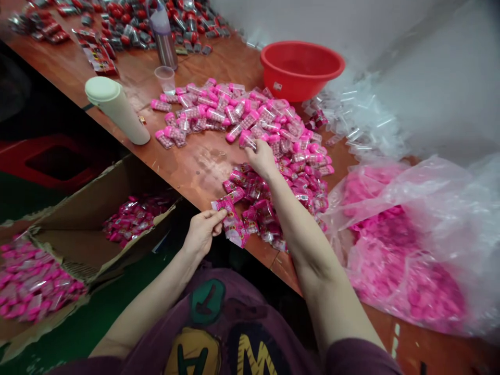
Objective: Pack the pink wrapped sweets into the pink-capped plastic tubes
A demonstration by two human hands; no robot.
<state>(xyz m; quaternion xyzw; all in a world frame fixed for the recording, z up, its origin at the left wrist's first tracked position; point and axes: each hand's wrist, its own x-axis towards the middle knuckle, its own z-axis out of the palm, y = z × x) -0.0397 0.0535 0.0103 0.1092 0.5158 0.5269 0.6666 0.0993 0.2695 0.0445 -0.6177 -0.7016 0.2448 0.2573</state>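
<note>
My left hand (203,229) is at the table's front edge, thumb and fingers pinched on a pink printed wrapper (234,224) that hangs down flat. Farther in, my right hand (261,156) reaches over the heap, its fingers closed around a small clear bottle with a pink cap (247,138). Many similar pink-capped bottles (207,112), filled with small pale pink beads, lie loose in a wide pile beyond. Below my right forearm is a mound of pink wrapped packets (297,195), partly hidden by the arm.
A red basin (300,67) stands behind the pile. At left are a pale green flask (117,109), a plastic cup (165,80) and a steel bottle (164,41). A clear bag of pink caps (406,271) lies right; cardboard boxes (97,224) with packets stand below left.
</note>
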